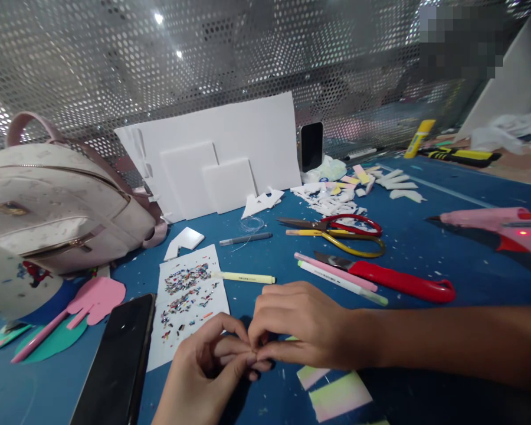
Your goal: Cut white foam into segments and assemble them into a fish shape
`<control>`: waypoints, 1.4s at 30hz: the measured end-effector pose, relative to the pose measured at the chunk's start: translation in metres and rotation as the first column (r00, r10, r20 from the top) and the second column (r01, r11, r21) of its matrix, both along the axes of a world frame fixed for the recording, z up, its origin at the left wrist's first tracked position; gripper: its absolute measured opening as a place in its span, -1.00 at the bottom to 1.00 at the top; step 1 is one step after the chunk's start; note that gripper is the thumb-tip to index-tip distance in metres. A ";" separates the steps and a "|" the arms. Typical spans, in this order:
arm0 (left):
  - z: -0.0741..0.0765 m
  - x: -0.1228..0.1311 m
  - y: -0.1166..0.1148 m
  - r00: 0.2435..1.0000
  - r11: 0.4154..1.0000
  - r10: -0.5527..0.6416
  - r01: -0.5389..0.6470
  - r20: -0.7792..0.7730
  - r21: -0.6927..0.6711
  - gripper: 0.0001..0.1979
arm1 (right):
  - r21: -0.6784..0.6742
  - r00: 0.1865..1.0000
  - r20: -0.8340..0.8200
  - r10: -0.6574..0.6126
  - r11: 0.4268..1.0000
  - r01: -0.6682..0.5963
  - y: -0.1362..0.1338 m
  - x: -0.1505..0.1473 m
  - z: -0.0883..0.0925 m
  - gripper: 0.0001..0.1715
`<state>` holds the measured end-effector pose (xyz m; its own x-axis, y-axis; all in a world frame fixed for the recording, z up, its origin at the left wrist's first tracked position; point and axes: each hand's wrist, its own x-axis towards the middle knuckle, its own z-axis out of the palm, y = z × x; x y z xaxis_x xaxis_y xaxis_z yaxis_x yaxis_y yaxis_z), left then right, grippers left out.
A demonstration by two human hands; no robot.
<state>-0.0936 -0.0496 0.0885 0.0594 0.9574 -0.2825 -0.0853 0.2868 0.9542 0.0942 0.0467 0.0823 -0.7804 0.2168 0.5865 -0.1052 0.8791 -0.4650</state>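
Observation:
My left hand (212, 366) and my right hand (303, 324) meet at the front middle of the table, fingertips pinched together. Whatever sits between the fingers is too small or too hidden to name. Just beyond my left hand lies a white sheet of paper (161, 348) scattered with many tiny colourful beads (186, 278). Green-and-pink paper pieces (341, 396) rest on the table below my right wrist. A pale yellow marker (248, 277) lies behind the hands, its left end over the sheet's edge.
A black phone (119, 354) lies left of the sheet, near a pink cutout (98, 298) and a backpack (66, 200). Scissors (336, 230), a red-handled knife (393, 280) and a pink glue gun (491, 224) are to the right. White boards (256, 130) stand behind, beside foam scraps (330, 200).

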 end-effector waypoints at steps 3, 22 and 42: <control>0.000 0.001 0.000 1.000 1.000 0.001 -0.001 0.004 0.000 -0.61 | 0.018 1.000 0.004 0.016 1.000 -0.017 0.000 0.000 0.001 -0.81; 0.003 0.002 0.000 1.000 1.000 0.008 -0.008 -0.014 -0.001 -0.54 | 0.001 0.999 0.034 -0.025 1.000 0.025 -0.001 0.001 0.001 -0.82; 0.001 0.001 -0.008 0.991 0.986 -0.045 0.065 -0.129 0.154 -0.75 | -0.185 0.993 0.003 -0.118 0.976 0.117 0.000 0.001 0.007 -0.94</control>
<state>-0.0922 -0.0573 0.0898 0.0873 0.9868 -0.1365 0.0489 0.1326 0.9900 0.0949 0.0462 0.0891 -0.7387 0.4118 0.5336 -0.0108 0.7843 -0.6202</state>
